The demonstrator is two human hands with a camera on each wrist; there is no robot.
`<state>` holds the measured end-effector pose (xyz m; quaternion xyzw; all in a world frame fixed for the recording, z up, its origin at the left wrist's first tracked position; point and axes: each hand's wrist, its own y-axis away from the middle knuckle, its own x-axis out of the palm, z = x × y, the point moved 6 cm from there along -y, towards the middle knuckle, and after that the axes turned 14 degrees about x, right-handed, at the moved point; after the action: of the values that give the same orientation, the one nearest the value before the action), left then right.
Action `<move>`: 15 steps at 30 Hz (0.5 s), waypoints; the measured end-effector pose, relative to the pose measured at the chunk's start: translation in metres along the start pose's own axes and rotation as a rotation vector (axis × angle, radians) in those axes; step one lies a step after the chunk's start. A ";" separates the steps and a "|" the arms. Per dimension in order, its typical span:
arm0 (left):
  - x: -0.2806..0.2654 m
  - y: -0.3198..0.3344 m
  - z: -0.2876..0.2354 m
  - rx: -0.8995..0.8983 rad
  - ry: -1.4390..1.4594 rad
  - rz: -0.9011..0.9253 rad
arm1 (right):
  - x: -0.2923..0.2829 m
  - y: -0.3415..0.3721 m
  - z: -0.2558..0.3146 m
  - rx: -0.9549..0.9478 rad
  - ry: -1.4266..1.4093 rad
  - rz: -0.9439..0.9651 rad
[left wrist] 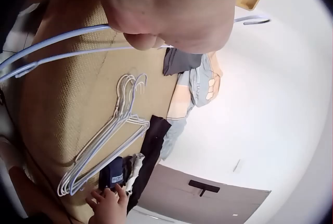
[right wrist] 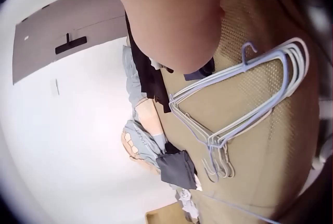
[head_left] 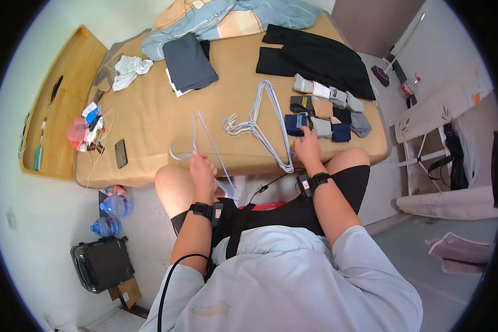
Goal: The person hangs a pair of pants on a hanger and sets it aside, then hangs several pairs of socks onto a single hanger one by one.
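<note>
My left hand (head_left: 203, 172) grips a light blue clothes hanger (head_left: 194, 133) over the front edge of the bed, its hook pointing left. Fingertips of my right hand (head_left: 308, 148) are right at a folded navy sock bundle (head_left: 295, 124); the left wrist view shows those fingers (left wrist: 121, 197) slightly spread beside it. Several more folded socks (head_left: 322, 108), grey, white, tan and black, lie in rows around that bundle. Between the hands, a stack of white and blue hangers (head_left: 254, 126) rests on the bed with the hooks to the left.
Black folded clothing (head_left: 315, 58) lies behind the socks. Dark grey folded clothes (head_left: 190, 62) and a crumpled white cloth (head_left: 130, 71) are farther back, near a patterned quilt (head_left: 232, 21). A phone (head_left: 121, 153) and a cable sit at the left. Water bottles (head_left: 116, 205) stand on the floor.
</note>
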<state>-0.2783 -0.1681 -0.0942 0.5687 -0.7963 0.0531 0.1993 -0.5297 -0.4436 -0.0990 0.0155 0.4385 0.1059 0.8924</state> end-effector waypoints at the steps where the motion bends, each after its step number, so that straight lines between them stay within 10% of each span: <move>1: -0.002 -0.002 0.001 0.023 -0.037 -0.017 | 0.006 0.000 -0.004 -0.003 0.009 -0.050; 12: -0.005 -0.001 0.013 -0.088 0.157 0.008 | 0.017 -0.022 -0.010 -0.238 -0.015 -0.105; 15: -0.003 -0.003 0.016 -0.116 0.156 0.005 | 0.028 -0.032 -0.024 -0.015 -0.322 0.102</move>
<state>-0.2791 -0.1710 -0.1108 0.5485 -0.7814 0.0514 0.2932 -0.5264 -0.4705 -0.1392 0.0477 0.2875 0.1506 0.9447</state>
